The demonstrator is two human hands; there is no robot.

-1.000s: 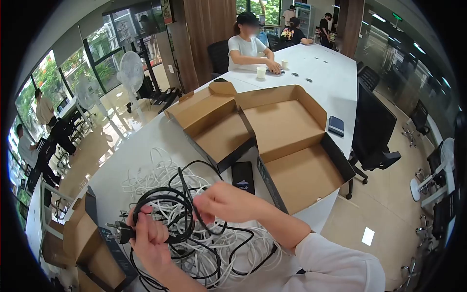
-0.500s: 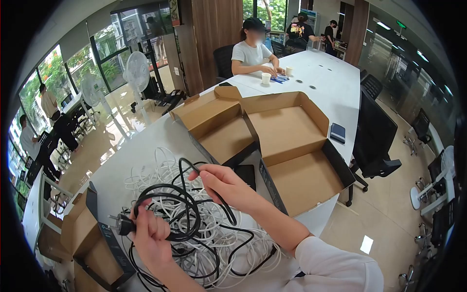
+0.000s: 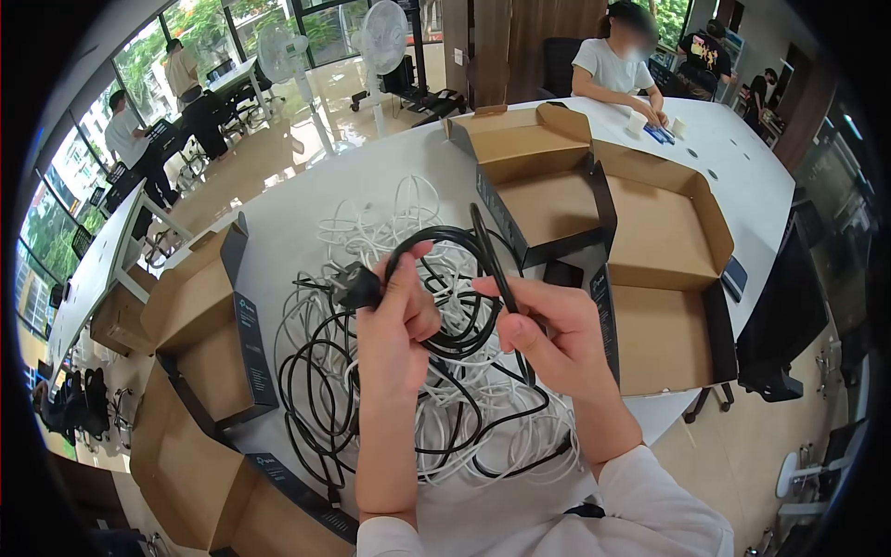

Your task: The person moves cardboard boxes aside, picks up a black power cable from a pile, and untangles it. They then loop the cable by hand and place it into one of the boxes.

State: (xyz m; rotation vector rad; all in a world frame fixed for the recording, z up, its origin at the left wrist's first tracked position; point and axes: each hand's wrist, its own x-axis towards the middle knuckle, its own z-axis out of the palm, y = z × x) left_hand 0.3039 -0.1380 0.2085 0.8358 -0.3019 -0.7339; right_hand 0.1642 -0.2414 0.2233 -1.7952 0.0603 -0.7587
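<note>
A coiled black cable point(image 3: 452, 348) with a plug point(image 3: 356, 286) at one end hangs between my hands at the centre of the view. My left hand point(image 3: 401, 311) is closed around the coil close to the plug. Thumb and fingers of my right hand point(image 3: 548, 330) pinch a strand of the same cable at the coil's right side. Beneath both hands, a tangled heap of white cables point(image 3: 371, 223) and more black cables point(image 3: 320, 371) lies on the white table point(image 3: 306, 200).
Open cardboard boxes stand behind right point(image 3: 548, 200), at right point(image 3: 664, 325) and at left point(image 3: 213, 334). A dark notebook point(image 3: 734, 278) lies by the right edge. Across the table sits a person point(image 3: 613, 70) near paper cups point(image 3: 636, 123). Two white fans point(image 3: 382, 37) stand behind.
The view has swung left, so the table and boxes appear farther right. My right hand has come down beside the coil, still pinching the cable, and my left hand keeps its hold.
</note>
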